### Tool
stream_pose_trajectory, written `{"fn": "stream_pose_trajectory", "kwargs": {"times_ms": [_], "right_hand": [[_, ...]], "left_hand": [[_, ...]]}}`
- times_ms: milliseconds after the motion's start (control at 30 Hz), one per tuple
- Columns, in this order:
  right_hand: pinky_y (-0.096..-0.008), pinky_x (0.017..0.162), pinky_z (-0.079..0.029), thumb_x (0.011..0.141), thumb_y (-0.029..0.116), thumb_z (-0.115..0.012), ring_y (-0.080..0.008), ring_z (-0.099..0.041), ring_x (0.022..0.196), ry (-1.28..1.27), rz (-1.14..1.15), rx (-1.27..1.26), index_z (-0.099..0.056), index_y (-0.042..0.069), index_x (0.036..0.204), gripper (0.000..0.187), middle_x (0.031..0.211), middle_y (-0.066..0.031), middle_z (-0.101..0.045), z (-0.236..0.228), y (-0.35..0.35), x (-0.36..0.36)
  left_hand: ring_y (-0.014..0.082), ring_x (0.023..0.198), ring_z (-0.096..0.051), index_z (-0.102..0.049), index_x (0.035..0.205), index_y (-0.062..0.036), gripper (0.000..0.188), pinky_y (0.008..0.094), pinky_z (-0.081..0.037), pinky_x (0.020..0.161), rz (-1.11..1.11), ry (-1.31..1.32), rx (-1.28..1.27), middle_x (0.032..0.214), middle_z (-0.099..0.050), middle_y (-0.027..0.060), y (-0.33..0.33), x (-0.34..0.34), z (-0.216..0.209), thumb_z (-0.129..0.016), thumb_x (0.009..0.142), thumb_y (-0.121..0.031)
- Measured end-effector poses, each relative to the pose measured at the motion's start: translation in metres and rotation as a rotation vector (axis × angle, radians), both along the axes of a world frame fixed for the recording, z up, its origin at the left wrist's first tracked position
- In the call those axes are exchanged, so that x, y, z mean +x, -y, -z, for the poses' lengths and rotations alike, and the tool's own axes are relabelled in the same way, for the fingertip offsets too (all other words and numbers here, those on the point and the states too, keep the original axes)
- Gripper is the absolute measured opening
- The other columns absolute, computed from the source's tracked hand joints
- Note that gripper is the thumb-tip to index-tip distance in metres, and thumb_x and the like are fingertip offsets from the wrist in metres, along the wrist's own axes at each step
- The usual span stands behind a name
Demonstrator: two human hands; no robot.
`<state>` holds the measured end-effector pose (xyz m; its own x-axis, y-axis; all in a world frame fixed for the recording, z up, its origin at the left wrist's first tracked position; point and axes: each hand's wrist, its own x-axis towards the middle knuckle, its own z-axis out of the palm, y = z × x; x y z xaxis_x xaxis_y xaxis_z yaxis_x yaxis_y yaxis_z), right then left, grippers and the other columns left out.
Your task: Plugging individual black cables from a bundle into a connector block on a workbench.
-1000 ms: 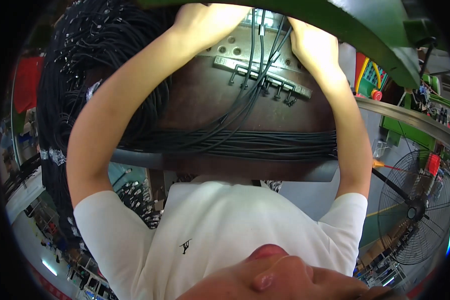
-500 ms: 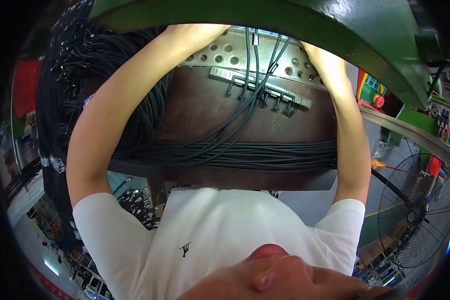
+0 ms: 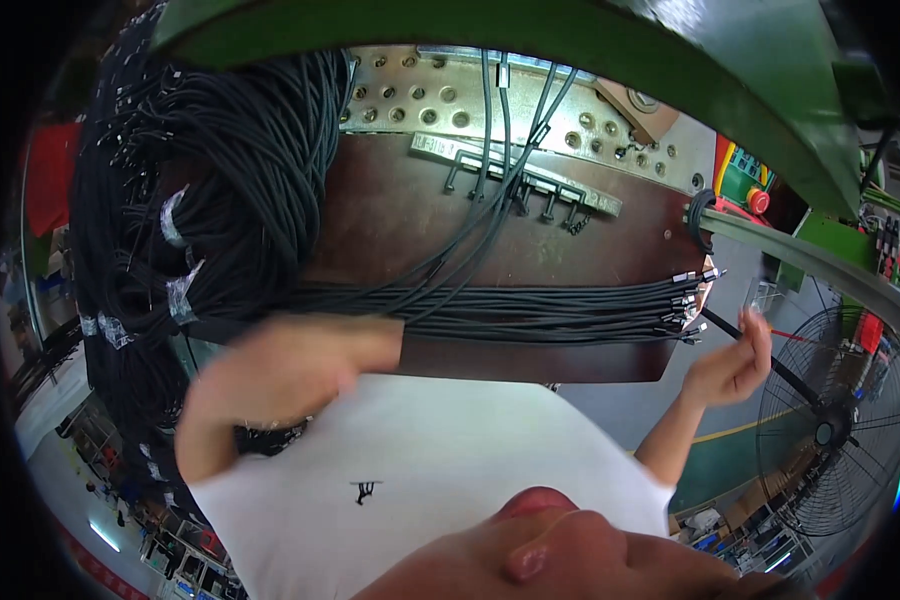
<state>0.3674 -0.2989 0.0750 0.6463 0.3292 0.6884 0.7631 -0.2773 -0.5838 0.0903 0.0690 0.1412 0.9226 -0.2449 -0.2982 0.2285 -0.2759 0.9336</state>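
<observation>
My left hand (image 3: 305,365), smeared by motion, is low over the bench's front edge beside a row of black cables (image 3: 530,312). Its fingers cannot be made out. Beyond the bench's right edge is my right hand (image 3: 727,375), its fingers bent and pressed together. A thin red rod (image 3: 790,334) shows just past its fingertips; whether the hand holds it is hidden. The row's cable ends, with metal connectors (image 3: 685,305), lie near the right edge. Several more cables run up from the row, across a metal bar with black clamps (image 3: 520,180).
A large heap of black cables (image 3: 260,150) fills the bench's left side. Behind the bar stands a perforated metal plate (image 3: 410,100), beneath a green machine frame (image 3: 470,30). At the right are a red stop button (image 3: 758,202), a metal rail (image 3: 800,240) and a floor fan (image 3: 825,430).
Both hands have come back from under the green machine frame. The left has moved down to the front edge, the right down past the bench's right side. The cable ends are now uncovered.
</observation>
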Motion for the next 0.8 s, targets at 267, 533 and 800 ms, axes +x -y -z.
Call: {"fn": "stream_pose_trajectory", "kwargs": {"times_ms": [267, 533, 800], "right_hand": [[-0.0379, 0.099, -0.037, 0.090, 0.012, -0.058, -0.0287, -0.049, 0.113, -1.023, 0.126, -0.294, -0.046, -0.003, 0.127, 0.042, 0.129, -0.0148, -0.050, 0.127, 0.067, -0.115], [-0.0376, 0.097, -0.038, 0.089, 0.012, -0.059, -0.0291, -0.050, 0.111, -0.634, -0.006, -0.627, -0.049, -0.002, 0.125, 0.039, 0.124, -0.0158, -0.053, 0.148, 0.084, -0.108], [-0.0411, 0.082, -0.046, 0.087, 0.012, -0.059, -0.0316, -0.056, 0.093, -0.495, 0.047, -0.539, -0.058, -0.001, 0.107, 0.024, 0.103, -0.0160, -0.061, 0.147, 0.073, -0.104]], "left_hand": [[0.0348, 0.087, -0.061, -0.068, 0.098, -0.0075, 0.022, 0.0445, -0.046, 0.079, -0.342, -0.258, 0.840, 0.094, -0.066, 0.0161, 0.070, -0.116, 0.142, -0.061, 0.078, -0.015], [0.0349, 0.098, -0.060, -0.068, 0.102, -0.0087, 0.027, 0.0437, -0.045, 0.086, -0.417, -0.317, 0.916, 0.105, -0.065, 0.0168, 0.069, -0.111, 0.153, -0.053, 0.087, -0.025], [0.0348, 0.100, -0.060, -0.068, 0.104, -0.0088, 0.031, 0.0440, -0.045, 0.086, -0.454, -0.352, 0.859, 0.107, -0.065, 0.0162, 0.066, -0.095, 0.140, -0.050, 0.089, -0.029]]}}
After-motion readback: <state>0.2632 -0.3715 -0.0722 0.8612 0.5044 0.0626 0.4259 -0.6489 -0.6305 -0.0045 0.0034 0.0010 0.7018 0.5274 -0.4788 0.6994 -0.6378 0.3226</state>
